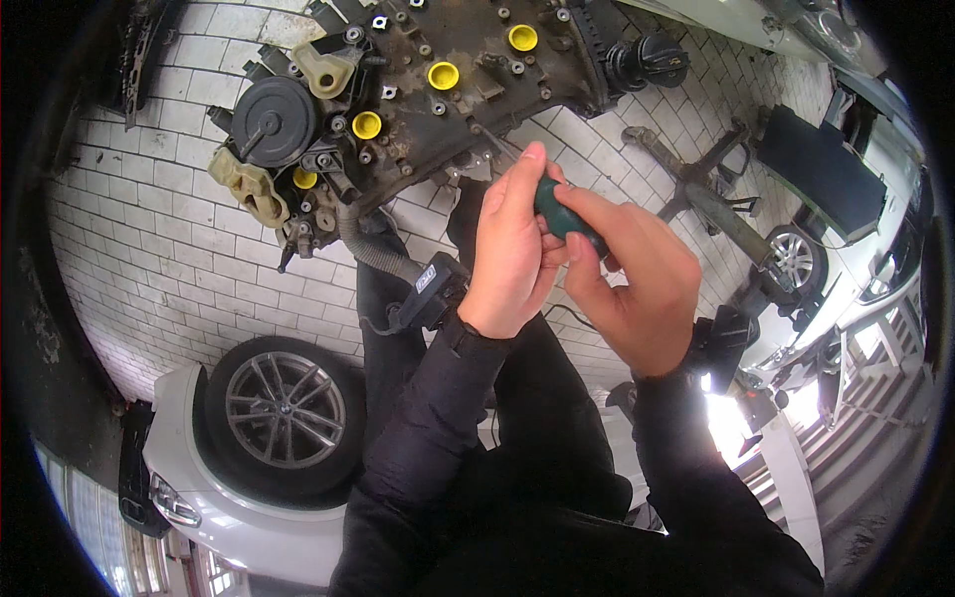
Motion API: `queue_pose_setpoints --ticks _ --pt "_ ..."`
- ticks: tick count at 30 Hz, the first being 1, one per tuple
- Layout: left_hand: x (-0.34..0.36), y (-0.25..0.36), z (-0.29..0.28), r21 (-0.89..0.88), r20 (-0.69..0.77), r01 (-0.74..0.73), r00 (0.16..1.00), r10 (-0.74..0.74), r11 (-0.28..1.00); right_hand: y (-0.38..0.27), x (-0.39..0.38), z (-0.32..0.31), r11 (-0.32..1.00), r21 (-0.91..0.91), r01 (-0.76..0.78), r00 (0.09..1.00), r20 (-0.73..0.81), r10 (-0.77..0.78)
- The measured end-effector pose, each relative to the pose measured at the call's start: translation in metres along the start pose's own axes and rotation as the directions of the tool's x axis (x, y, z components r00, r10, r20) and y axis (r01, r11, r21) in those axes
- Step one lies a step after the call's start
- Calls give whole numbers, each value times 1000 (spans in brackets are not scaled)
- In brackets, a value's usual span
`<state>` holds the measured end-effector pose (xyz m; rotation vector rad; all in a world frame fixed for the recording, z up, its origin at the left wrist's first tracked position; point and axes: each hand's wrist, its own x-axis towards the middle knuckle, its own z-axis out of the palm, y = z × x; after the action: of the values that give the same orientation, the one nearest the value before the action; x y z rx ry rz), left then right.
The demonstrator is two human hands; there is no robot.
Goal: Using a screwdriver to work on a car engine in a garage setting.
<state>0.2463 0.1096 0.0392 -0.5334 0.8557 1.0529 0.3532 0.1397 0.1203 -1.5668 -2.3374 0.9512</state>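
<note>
My right hand (642, 274) is closed around the dark green handle of a screwdriver (569, 213). My left hand (509, 249) is closed at the front end of that handle, its thumb pointing up toward the engine. From there a thin metal shaft runs up and left to the near edge of the engine's cover (453, 124); I cannot make out what its tip touches. Several yellow round caps (444, 76) sit in the cover. Toward its left end is a round black housing (275, 121), and a black filler cap (661, 60) stands at the right.
A corrugated hose (373, 249) hangs from the engine toward my left wrist. Light tiles (139, 214) cover the floor. A wheel (284, 406) and white car parts lie at lower left. On the right are a metal stand (711, 194) and a white car (865, 269).
</note>
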Motion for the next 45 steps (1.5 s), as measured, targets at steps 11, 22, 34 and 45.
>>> queue_pose_setpoints --ticks 11,22,34,45 --pt "10 -3 -12 -32 39 17 999 -15 999 -5 5 4 991 26 -129 991 23 129" --pt "15 -6 -2 -109 -37 44 998 -48 993 -9 15 2 998 55 -32 998 -54 35" --pt "17 3 -15 -214 138 175 979 -148 961 -3 16 0 998 50 -44 999 -10 44" --pt "19 7 -25 -196 213 244 956 -202 950 -7 19 -8 998 46 45 999 14 -46"
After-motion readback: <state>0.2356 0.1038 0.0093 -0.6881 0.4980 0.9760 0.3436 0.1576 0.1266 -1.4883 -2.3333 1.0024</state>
